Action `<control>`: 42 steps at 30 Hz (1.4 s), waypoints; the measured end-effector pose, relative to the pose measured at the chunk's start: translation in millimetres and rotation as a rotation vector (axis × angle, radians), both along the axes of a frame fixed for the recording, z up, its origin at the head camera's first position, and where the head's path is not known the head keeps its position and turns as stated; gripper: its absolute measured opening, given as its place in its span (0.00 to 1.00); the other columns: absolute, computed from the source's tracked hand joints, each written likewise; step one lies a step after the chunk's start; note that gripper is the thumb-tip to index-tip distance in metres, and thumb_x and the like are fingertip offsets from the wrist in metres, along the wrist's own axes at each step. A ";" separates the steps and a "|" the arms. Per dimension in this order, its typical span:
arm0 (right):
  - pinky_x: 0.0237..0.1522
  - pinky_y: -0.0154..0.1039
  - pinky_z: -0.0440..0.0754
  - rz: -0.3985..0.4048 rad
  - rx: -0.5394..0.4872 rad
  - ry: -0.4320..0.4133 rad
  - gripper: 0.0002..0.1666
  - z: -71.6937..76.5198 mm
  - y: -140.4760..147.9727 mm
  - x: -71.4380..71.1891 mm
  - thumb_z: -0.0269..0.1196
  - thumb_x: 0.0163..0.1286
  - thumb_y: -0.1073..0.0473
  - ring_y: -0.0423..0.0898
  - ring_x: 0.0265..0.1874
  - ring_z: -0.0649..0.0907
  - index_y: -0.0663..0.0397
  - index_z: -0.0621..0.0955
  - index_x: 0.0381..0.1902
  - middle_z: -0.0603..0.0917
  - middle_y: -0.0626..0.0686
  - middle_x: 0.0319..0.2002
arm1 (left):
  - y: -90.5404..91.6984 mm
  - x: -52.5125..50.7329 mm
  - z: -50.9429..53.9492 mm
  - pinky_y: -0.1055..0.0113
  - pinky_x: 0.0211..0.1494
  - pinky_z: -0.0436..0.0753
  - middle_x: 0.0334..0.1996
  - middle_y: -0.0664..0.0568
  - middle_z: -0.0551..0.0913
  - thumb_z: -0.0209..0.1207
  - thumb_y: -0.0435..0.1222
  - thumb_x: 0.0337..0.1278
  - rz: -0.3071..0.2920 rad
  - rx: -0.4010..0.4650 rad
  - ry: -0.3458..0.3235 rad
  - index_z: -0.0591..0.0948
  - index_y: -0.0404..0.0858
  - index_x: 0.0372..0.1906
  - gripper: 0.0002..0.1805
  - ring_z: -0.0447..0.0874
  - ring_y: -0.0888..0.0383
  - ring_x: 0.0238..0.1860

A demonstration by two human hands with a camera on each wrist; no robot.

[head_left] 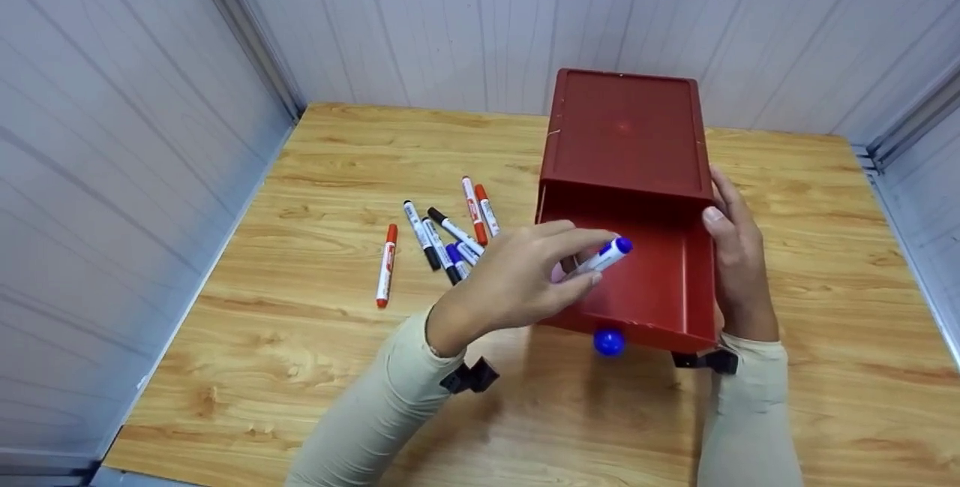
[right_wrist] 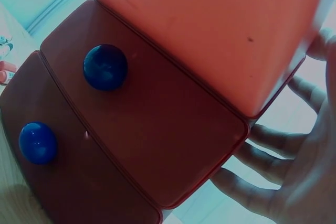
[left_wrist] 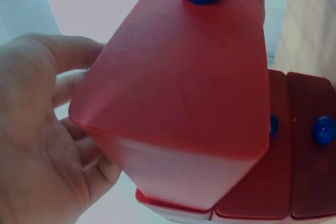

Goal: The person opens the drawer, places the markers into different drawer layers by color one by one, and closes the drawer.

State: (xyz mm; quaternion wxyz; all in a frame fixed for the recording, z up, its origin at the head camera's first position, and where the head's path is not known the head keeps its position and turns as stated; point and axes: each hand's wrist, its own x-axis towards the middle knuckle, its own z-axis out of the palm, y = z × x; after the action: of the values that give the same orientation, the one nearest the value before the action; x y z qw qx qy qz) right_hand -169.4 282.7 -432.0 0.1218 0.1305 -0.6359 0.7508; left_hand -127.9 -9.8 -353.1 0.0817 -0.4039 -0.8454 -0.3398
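Behind the wooden counter (head_left: pixel 262 374) is a pale panelled wall (head_left: pixel 420 29). One blue marker (head_left: pixel 598 257) is above the open red drawer (head_left: pixel 652 292), pinched by the left hand (head_left: pixel 517 273). The right hand (head_left: pixel 739 262) rests with relaxed fingers on the red box (head_left: pixel 626 127), probably for keeping it steady. Left of both hands lie other markers (head_left: pixel 439 248), perhaps for easy reach.

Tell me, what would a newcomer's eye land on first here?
Probably the big red drawer box right of the table's middle, its top drawer pulled open, with a shiny blue knob on the front. Next, perhaps, the left hand pinching a blue-ended marker above that drawer, then the loose markers scattered to the box's left.
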 end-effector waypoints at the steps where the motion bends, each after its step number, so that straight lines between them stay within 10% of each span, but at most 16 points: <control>1: 0.60 0.39 0.74 0.003 0.004 0.003 0.33 -0.2 0.2 -0.2 0.50 0.76 0.61 0.57 0.68 0.68 0.53 0.63 0.77 0.67 0.61 0.72 | 1.1 0.0 0.6 0.76 0.34 0.76 0.40 0.59 0.83 0.63 0.43 0.65 0.010 -0.019 0.013 0.80 0.47 0.62 0.22 0.80 0.63 0.34; 19: 0.64 0.36 0.70 -0.022 0.120 0.031 0.29 7.8 -1.5 5.6 0.48 0.79 0.62 0.53 0.73 0.60 0.50 0.66 0.76 0.62 0.54 0.76 | 22.0 6.1 2.6 0.73 0.24 0.71 0.35 0.63 0.83 0.63 0.44 0.66 0.028 -0.285 0.030 0.86 0.51 0.52 0.13 0.74 0.66 0.28; 42: 0.63 0.38 0.70 0.012 0.064 0.071 0.29 1.4 -1.9 0.3 0.47 0.78 0.64 0.55 0.70 0.62 0.53 0.66 0.76 0.62 0.59 0.75 | 28.8 3.5 1.9 0.73 0.36 0.76 0.42 0.61 0.86 0.62 0.40 0.66 -0.024 -0.301 0.028 0.87 0.51 0.52 0.13 0.78 0.67 0.36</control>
State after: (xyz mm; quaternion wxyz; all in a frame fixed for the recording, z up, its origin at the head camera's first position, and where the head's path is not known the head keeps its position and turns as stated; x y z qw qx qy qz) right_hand -169.1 280.7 -430.6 0.1354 0.1645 -0.6541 0.7258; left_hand -124.4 19.0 -351.2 0.0281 -0.4262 -0.8807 -0.2046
